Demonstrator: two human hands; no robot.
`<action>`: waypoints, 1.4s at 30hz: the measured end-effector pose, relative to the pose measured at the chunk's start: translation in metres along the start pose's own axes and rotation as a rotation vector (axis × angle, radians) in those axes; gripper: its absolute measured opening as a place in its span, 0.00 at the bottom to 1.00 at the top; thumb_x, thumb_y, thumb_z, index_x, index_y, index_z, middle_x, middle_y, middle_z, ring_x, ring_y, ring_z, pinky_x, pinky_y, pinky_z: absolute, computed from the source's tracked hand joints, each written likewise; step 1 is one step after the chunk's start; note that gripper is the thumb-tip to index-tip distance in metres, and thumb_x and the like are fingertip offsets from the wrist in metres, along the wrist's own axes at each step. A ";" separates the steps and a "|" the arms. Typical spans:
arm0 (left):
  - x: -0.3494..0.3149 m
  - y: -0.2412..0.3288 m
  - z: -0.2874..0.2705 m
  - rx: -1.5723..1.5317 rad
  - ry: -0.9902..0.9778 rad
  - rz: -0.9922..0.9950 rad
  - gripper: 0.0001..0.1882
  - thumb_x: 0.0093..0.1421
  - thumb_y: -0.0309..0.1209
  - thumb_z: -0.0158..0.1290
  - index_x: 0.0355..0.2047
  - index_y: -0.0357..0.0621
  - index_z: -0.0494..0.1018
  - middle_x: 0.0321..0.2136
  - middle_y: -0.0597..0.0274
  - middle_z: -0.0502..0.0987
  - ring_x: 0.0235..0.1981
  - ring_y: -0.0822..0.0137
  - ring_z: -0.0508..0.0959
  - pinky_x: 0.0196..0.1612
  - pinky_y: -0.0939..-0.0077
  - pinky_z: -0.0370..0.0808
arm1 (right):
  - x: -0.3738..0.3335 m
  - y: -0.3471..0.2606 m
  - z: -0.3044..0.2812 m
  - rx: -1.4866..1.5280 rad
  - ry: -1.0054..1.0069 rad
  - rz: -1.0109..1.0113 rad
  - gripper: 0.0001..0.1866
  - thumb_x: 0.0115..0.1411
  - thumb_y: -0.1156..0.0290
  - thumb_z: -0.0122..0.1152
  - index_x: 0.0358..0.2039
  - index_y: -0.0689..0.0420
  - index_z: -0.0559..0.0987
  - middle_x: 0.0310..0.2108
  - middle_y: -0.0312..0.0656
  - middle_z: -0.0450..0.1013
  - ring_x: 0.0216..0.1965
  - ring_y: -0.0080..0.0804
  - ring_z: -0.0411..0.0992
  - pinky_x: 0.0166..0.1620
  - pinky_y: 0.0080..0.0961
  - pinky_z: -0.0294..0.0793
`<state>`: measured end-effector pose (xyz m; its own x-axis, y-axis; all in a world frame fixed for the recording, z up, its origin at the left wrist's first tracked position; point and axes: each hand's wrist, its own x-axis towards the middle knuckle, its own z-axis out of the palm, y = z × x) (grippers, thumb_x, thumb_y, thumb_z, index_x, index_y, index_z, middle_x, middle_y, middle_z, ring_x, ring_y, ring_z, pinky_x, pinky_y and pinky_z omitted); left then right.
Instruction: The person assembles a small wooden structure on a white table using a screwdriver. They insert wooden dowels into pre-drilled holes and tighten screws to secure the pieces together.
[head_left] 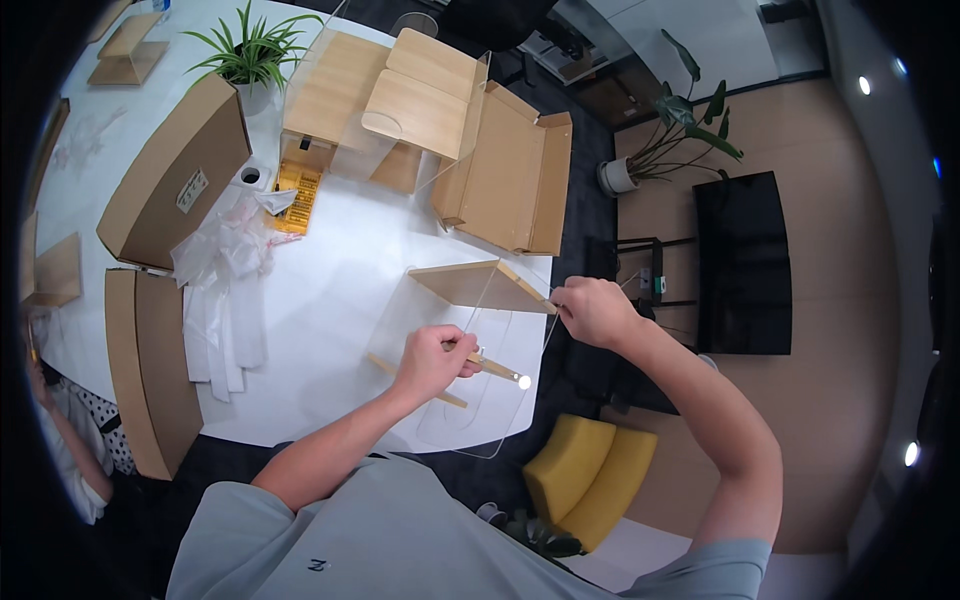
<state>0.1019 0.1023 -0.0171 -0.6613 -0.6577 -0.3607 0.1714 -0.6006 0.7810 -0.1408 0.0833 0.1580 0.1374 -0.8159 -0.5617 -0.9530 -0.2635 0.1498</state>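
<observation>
A light wooden board (478, 286) stands over the table's near right part, joined with clear acrylic panels (495, 425) whose thin edges run toward me. My left hand (438, 360) is closed around a narrow wooden strip (500, 370); a bright round spot shows at its right end. Another thin wooden strip (447, 398) lies just below that hand. At the board's right corner, my right hand (597, 312) is closed with its fingertips pinched. Whatever sits between those fingertips is too small to make out.
Open cardboard boxes (150, 370) flank plastic wrapping (225, 250) on the white table's (310, 300) left. Behind stand an orange tool set (293, 198), an assembled wood-and-acrylic piece (420, 95), another carton (505, 170) and a potted plant (250, 60). Another person's arm (80, 445) shows at far left.
</observation>
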 end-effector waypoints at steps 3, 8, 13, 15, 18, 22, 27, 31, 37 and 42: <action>-0.001 -0.003 0.000 -0.006 -0.002 -0.005 0.14 0.71 0.29 0.55 0.33 0.27 0.80 0.33 0.51 0.85 0.32 0.60 0.89 0.32 0.78 0.87 | -0.003 -0.007 -0.003 -0.208 -0.053 -0.089 0.09 0.56 0.77 0.63 0.38 0.58 0.84 0.35 0.47 0.78 0.32 0.47 0.82 0.36 0.41 0.83; 0.004 -0.005 0.003 -0.009 -0.003 0.006 0.14 0.71 0.29 0.55 0.35 0.26 0.80 0.34 0.51 0.85 0.32 0.61 0.89 0.32 0.78 0.87 | 0.008 -0.001 0.021 0.371 0.109 0.382 0.10 0.57 0.79 0.61 0.36 0.61 0.89 0.34 0.51 0.84 0.35 0.47 0.83 0.41 0.35 0.84; 0.007 -0.001 0.002 -0.013 -0.004 -0.005 0.14 0.71 0.29 0.55 0.34 0.27 0.80 0.34 0.51 0.85 0.32 0.61 0.89 0.33 0.78 0.87 | 0.009 0.002 0.003 0.513 0.042 0.490 0.11 0.58 0.77 0.61 0.37 0.63 0.89 0.32 0.55 0.83 0.36 0.50 0.84 0.44 0.35 0.83; 0.007 0.001 0.002 -0.039 0.017 0.016 0.14 0.69 0.29 0.56 0.32 0.27 0.80 0.30 0.52 0.85 0.30 0.63 0.89 0.32 0.79 0.85 | 0.004 -0.006 -0.007 0.439 0.111 0.438 0.11 0.58 0.77 0.61 0.37 0.63 0.88 0.31 0.55 0.83 0.35 0.50 0.83 0.44 0.36 0.83; 0.006 0.006 0.001 -0.063 0.035 0.016 0.15 0.69 0.30 0.56 0.31 0.28 0.80 0.29 0.53 0.85 0.29 0.64 0.89 0.32 0.79 0.84 | -0.016 -0.040 -0.026 0.428 0.199 0.376 0.11 0.59 0.77 0.60 0.39 0.62 0.87 0.31 0.56 0.82 0.36 0.53 0.83 0.42 0.38 0.83; 0.007 0.002 0.002 -0.020 0.026 0.025 0.15 0.69 0.31 0.56 0.32 0.28 0.80 0.30 0.52 0.85 0.30 0.63 0.89 0.32 0.78 0.85 | -0.036 -0.093 0.000 0.407 0.303 0.184 0.08 0.58 0.76 0.62 0.35 0.61 0.87 0.31 0.49 0.82 0.31 0.50 0.81 0.38 0.40 0.83; 0.007 -0.003 0.005 -0.008 0.026 0.053 0.15 0.69 0.31 0.56 0.34 0.27 0.80 0.30 0.52 0.85 0.30 0.63 0.89 0.31 0.77 0.85 | -0.048 -0.117 0.020 0.292 0.279 0.123 0.06 0.59 0.75 0.63 0.35 0.58 0.87 0.29 0.43 0.80 0.28 0.46 0.80 0.33 0.39 0.82; 0.008 -0.003 0.006 -0.004 0.030 0.059 0.14 0.69 0.31 0.56 0.34 0.27 0.80 0.29 0.51 0.85 0.30 0.63 0.89 0.32 0.77 0.85 | -0.051 -0.119 0.017 0.250 0.318 0.109 0.06 0.59 0.74 0.64 0.34 0.57 0.87 0.29 0.42 0.79 0.27 0.46 0.80 0.32 0.40 0.81; 0.009 -0.008 0.006 -0.031 0.030 0.074 0.15 0.69 0.31 0.56 0.33 0.27 0.80 0.29 0.51 0.85 0.30 0.63 0.89 0.33 0.76 0.86 | -0.047 -0.123 0.015 0.194 0.322 0.080 0.04 0.59 0.74 0.64 0.32 0.56 0.85 0.28 0.42 0.78 0.27 0.45 0.79 0.31 0.39 0.80; 0.008 -0.009 0.006 -0.043 0.029 0.075 0.14 0.69 0.30 0.56 0.32 0.28 0.79 0.28 0.52 0.85 0.30 0.63 0.89 0.32 0.76 0.86 | -0.045 -0.124 0.008 0.048 0.279 -0.027 0.04 0.57 0.75 0.64 0.32 0.56 0.85 0.29 0.40 0.77 0.29 0.41 0.80 0.30 0.37 0.80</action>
<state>0.0913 0.1048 -0.0238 -0.6243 -0.7140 -0.3170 0.2515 -0.5679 0.7837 -0.0307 0.1572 0.1578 0.2258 -0.9205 -0.3188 -0.9587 -0.2681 0.0950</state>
